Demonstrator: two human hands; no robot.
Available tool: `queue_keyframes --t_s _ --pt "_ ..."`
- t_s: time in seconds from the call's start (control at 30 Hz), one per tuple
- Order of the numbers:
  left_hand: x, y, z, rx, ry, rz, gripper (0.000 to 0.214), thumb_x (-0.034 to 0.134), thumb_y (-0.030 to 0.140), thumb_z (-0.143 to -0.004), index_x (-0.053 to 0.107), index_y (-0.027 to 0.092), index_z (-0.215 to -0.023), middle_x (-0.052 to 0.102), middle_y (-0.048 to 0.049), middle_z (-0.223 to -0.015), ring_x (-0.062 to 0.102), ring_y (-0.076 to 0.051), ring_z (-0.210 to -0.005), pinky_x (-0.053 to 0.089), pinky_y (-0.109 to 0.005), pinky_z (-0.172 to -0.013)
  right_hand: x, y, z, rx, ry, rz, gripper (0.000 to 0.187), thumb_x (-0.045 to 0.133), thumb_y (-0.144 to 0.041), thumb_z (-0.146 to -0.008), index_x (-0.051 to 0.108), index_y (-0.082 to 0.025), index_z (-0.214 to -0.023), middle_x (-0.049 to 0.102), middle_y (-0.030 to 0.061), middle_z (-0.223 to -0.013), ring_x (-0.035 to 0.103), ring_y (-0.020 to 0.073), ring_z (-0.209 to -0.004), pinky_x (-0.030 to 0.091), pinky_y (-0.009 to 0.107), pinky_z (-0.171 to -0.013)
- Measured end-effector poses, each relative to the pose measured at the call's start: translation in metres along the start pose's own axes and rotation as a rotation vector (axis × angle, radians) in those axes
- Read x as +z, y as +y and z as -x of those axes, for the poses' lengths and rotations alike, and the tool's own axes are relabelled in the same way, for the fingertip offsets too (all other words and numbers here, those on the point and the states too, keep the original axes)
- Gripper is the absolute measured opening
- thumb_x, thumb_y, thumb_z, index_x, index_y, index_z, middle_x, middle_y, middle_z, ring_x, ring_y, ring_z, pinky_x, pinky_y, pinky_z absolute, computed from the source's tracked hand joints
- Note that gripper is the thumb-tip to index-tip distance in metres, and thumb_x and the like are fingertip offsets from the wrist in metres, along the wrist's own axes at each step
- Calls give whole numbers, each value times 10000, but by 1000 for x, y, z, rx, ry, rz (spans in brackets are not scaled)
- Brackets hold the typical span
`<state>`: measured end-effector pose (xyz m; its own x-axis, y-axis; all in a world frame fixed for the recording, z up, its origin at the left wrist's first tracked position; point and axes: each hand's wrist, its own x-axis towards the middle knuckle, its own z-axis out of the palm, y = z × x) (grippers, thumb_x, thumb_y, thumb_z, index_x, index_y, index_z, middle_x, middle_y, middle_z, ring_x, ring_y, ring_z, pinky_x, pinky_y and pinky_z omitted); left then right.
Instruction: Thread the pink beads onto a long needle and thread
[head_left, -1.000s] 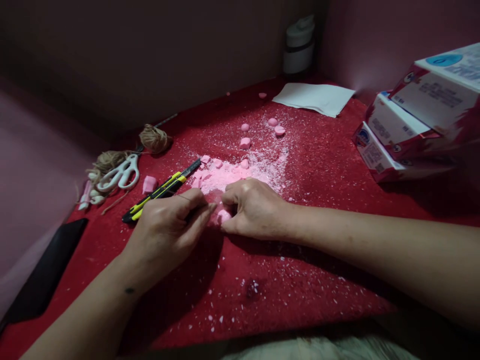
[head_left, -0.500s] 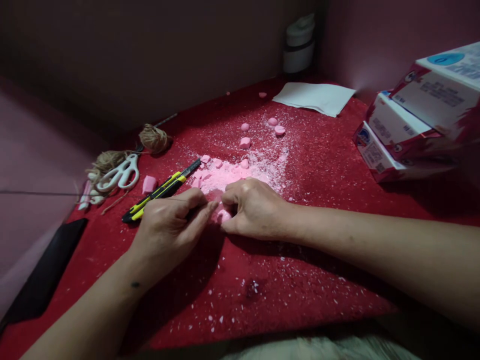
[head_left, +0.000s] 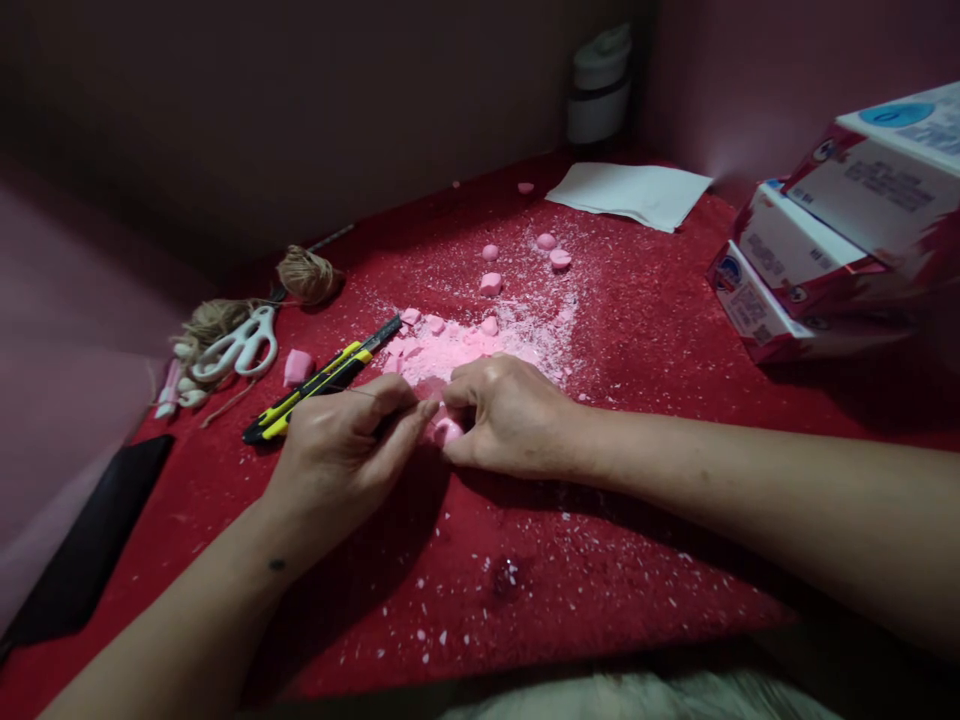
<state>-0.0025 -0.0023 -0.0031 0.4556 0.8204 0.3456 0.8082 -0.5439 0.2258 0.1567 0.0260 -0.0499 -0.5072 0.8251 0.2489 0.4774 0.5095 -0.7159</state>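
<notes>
My right hand [head_left: 510,415] is closed around a small pink piece of soap [head_left: 448,431], holding it low over the table. Its fingers hide much of the piece. Close beside it, my left hand [head_left: 356,440] pinches a thin, needle-like thing [head_left: 352,390] between thumb and forefinger, its tip near the soap. How far the tip touches the soap I cannot tell. Behind both hands lies a heap of pink shavings and chunks [head_left: 442,352]. A yellow and black box cutter [head_left: 322,385], blade out, rests just behind my left hand.
White scissors [head_left: 238,350], a ball of twine [head_left: 309,275] and a pink block [head_left: 298,367] lie at the left, near a dark flat object [head_left: 97,540]. Small carved pieces [head_left: 490,285] are scattered behind the heap. White paper [head_left: 630,193], a lidded container [head_left: 598,90] and stacked boxes [head_left: 810,240] stand further right.
Almost nothing differs. My left hand and forearm have shifted very slightly to the right; the right hand keeps its hold on the soap.
</notes>
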Motion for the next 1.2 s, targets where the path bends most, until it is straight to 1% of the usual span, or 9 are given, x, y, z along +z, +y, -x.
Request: queue_keyframes --t_s 0.1,0.2,0.33,0.5,0.67,0.83,1.03,1.13,1.2 --pt "-5 -1 2 -7 -83 6 211 524 217 -817 571 158 -620 382 73 -450 329 -41 -382 280 -179 -398 0 0 0 9 -9 8 119 562 -257 -661 623 -170 -609 506 -6 -554 375 86 -523 273 247 -518" --pt "-8 4 4 -14 -160 92 192 521 217 -819 588 166 -646 449 70 -468 383 -43 -392 310 -167 -403 1 1 0 -8 -7 0 141 570 -285 -664 616 -168 -602 510 -5 -564 384 85 -529 271 245 -519" --pt "-3 10 3 -14 -101 129 162 523 205 -818 598 165 -681 587 53 -553 498 -47 -448 374 -145 -449 1 2 0 -14 -2 -19 158 586 -301 -659 603 -164 -583 494 -12 -551 384 80 -519 267 237 -508" --pt "2 5 0 9 5 2 111 534 183 -804 590 159 -712 562 55 -544 447 -39 -424 335 -155 -429 0 1 1 -19 8 -16 115 560 -237 -661 627 -167 -597 496 -11 -548 377 81 -520 273 238 -511" --pt "-4 2 2 -29 -86 25 198 528 201 -802 569 158 -613 377 75 -444 345 -42 -389 298 -170 -411 1 0 1 -4 -5 -5 139 570 -278 -670 633 -171 -609 503 -7 -553 375 85 -520 268 244 -512" --pt "-5 8 4 -139 -164 187 208 525 243 -812 590 164 -631 493 63 -494 418 -52 -437 340 -157 -421 1 2 0 1 -18 -18 206 591 -358 -683 629 -167 -619 520 -3 -575 397 85 -533 277 238 -519" --pt "5 8 2 -138 -67 165 152 545 220 -808 610 162 -683 583 52 -559 493 -52 -477 377 -153 -464 0 2 0 -11 -13 -9 129 562 -258 -666 636 -165 -617 504 -8 -553 386 85 -527 281 236 -519" --pt "6 4 2 -91 -11 77 138 557 214 -803 608 156 -688 561 53 -544 464 -45 -455 354 -157 -454 0 1 0 -18 -1 -25 116 550 -227 -661 632 -167 -606 497 -13 -540 375 81 -514 282 235 -514" --pt "3 3 3 -80 -21 41 169 550 225 -806 603 154 -662 502 59 -506 424 -45 -432 333 -165 -437 0 1 0 -16 -2 -24 111 554 -224 -661 628 -167 -599 487 -17 -533 369 79 -509 279 235 -511"
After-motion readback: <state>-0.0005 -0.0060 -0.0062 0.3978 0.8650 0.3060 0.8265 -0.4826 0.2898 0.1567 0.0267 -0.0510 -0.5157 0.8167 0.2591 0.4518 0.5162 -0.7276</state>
